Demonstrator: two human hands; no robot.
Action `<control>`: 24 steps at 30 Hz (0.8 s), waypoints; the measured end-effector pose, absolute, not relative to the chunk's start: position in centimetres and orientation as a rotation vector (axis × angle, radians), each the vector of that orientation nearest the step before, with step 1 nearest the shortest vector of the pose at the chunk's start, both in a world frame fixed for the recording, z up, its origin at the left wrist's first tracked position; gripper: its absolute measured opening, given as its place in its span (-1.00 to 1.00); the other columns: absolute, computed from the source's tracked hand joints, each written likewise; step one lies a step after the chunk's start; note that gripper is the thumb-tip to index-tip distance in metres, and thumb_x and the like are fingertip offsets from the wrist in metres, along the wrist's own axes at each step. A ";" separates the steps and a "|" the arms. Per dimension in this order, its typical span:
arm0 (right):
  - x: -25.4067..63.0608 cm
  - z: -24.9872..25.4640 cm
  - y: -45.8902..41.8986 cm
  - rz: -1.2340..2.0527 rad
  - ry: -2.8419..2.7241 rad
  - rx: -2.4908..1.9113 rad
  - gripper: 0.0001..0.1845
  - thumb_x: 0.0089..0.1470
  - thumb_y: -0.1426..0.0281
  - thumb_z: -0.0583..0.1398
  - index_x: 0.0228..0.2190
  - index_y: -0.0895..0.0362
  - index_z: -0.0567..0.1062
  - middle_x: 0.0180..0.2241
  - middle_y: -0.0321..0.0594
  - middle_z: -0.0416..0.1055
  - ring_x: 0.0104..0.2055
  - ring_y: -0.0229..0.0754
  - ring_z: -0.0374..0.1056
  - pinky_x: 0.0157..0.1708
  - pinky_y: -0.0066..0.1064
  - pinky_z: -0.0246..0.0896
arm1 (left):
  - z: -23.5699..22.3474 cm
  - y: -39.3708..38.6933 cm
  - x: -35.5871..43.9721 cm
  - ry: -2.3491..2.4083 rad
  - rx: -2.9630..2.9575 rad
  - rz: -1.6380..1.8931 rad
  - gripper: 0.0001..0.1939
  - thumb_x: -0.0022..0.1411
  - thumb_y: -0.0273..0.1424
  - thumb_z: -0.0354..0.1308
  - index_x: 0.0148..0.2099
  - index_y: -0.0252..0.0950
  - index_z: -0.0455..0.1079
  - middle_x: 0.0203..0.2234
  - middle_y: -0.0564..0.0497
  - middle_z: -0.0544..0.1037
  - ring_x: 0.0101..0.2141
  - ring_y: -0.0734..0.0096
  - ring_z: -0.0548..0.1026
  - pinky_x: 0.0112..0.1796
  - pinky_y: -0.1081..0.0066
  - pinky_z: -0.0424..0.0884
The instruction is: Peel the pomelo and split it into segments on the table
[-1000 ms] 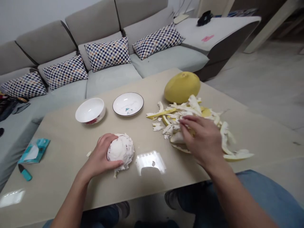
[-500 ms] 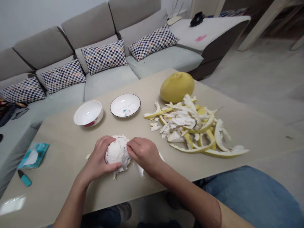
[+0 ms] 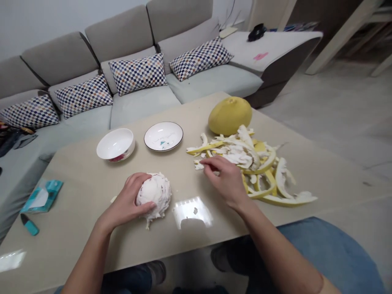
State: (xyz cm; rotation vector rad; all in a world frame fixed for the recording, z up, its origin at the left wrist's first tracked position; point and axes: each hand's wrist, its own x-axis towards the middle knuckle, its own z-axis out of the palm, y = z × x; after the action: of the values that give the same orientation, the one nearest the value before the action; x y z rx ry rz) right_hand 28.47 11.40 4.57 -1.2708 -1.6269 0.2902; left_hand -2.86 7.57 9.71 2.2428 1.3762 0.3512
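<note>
My left hand (image 3: 127,203) is wrapped round a peeled white pomelo (image 3: 156,191) that rests on the beige table (image 3: 92,232). My right hand (image 3: 225,179) hovers over the left edge of a heap of yellow and white peel (image 3: 265,163). Its fingers are drawn together in a pinch beside small white pith scraps (image 3: 199,165); what they hold is too small to make out. A whole yellow pomelo (image 3: 229,115) sits just behind the heap.
A white bowl (image 3: 115,144) and a shallow dark-rimmed white plate (image 3: 163,136) stand at the back of the table. A teal tissue pack (image 3: 42,196) and a small teal-and-black object (image 3: 30,224) lie at the left. A grey sofa (image 3: 143,102) with checkered cushions runs behind.
My right hand went from the peel heap to the peeled pomelo, then back right to the heap's left edge. My left hand stayed on the fruit.
</note>
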 end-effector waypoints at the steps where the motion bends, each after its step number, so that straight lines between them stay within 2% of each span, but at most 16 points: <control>1: 29.2 4.7 11.5 0.233 -1.589 -1.305 -0.78 0.13 0.48 0.11 -0.32 0.11 0.58 -0.31 -0.16 0.55 -0.27 -0.12 0.46 -0.25 -0.28 0.38 | 9.9 7.7 -3.1 1.351 2.237 0.336 -0.41 0.32 -0.12 0.11 0.33 -0.08 0.09 0.26 -0.16 0.20 0.29 0.04 0.14 0.27 0.00 0.12; 4: 31.4 4.8 11.7 0.094 -1.515 -1.393 -0.73 0.11 0.49 0.08 -0.31 0.11 0.58 -0.30 -0.14 0.54 -0.26 -0.10 0.47 -0.21 -0.23 0.38 | 10.5 8.2 -4.3 1.240 2.212 0.298 -0.45 0.40 -0.17 -0.02 0.38 -0.04 0.05 0.31 -0.11 0.19 0.32 0.08 0.12 0.29 0.00 0.10; 7: 33.1 4.3 11.7 0.014 -1.562 -1.426 -0.67 0.11 0.52 0.04 -0.25 0.11 0.59 -0.25 -0.12 0.55 -0.20 -0.07 0.47 -0.14 -0.19 0.38 | 10.7 8.9 -5.2 1.170 2.152 0.270 -0.39 0.34 -0.12 0.08 0.38 -0.04 0.08 0.32 -0.10 0.21 0.32 0.05 0.15 0.28 0.02 0.13; 10: 34.0 3.6 11.5 -0.165 -1.641 -1.464 -0.69 0.17 0.47 0.06 -0.22 0.12 0.59 -0.24 -0.08 0.55 -0.14 0.01 0.45 -0.08 -0.11 0.34 | 10.2 9.5 -5.0 1.225 2.077 0.320 -0.38 0.27 -0.08 0.16 0.32 -0.06 0.19 0.27 -0.10 0.27 0.27 0.05 0.23 0.27 0.05 0.16; 13: 34.2 3.4 11.4 -0.281 -1.700 -1.514 -0.77 0.17 0.39 0.13 -0.24 0.12 0.60 -0.32 -0.08 0.55 -0.21 0.04 0.43 -0.14 -0.09 0.33 | 9.4 10.0 -3.7 1.315 2.040 0.437 -0.44 0.24 -0.07 0.19 0.23 -0.10 0.29 0.20 -0.11 0.35 0.21 0.06 0.31 0.24 0.09 0.21; 16: 33.7 3.6 11.1 -0.297 -1.693 -1.499 -0.74 0.10 0.51 0.11 -0.25 0.12 0.59 -0.28 -0.05 0.55 -0.19 0.05 0.43 -0.13 -0.07 0.32 | 8.8 10.6 -2.6 1.381 1.992 0.530 -0.50 0.24 -0.08 0.17 0.17 -0.14 0.34 0.13 -0.10 0.41 0.16 0.07 0.37 0.20 0.12 0.25; 19: 31.6 4.1 10.0 -0.187 -1.698 -1.380 -0.66 0.05 0.61 0.05 -0.30 0.09 0.57 -0.26 -0.08 0.55 -0.15 0.02 0.43 -0.11 -0.09 0.33 | 8.5 11.0 -2.2 1.435 1.882 0.607 -0.50 0.24 -0.06 0.15 0.13 -0.19 0.37 0.10 -0.11 0.45 0.12 0.06 0.40 0.17 0.15 0.29; 21: 29.1 4.3 8.7 -0.001 -1.756 -1.260 -0.69 0.12 0.59 0.04 -0.31 0.08 0.54 -0.29 -0.13 0.54 -0.18 -0.04 0.45 -0.14 -0.16 0.37 | 8.4 11.2 -2.3 1.459 1.810 0.643 -0.48 0.24 -0.03 0.14 0.13 -0.21 0.37 0.10 -0.11 0.47 0.11 0.06 0.42 0.14 0.16 0.32; 24: 24.7 4.3 6.7 0.271 -1.900 -1.118 -0.76 0.22 0.48 0.11 -0.11 0.11 0.50 -0.18 -0.10 0.53 -0.15 -0.10 0.48 -0.14 -0.26 0.41 | 8.4 11.2 -2.3 1.477 1.748 0.669 -0.48 0.24 -0.03 0.12 0.12 -0.22 0.36 0.08 -0.10 0.48 0.08 0.07 0.43 0.12 0.16 0.34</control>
State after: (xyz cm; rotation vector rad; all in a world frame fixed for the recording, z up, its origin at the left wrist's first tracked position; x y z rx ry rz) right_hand 24.70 6.72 4.27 -1.1184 -1.8995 0.2715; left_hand -2.30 11.18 8.39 1.7478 1.4774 0.6688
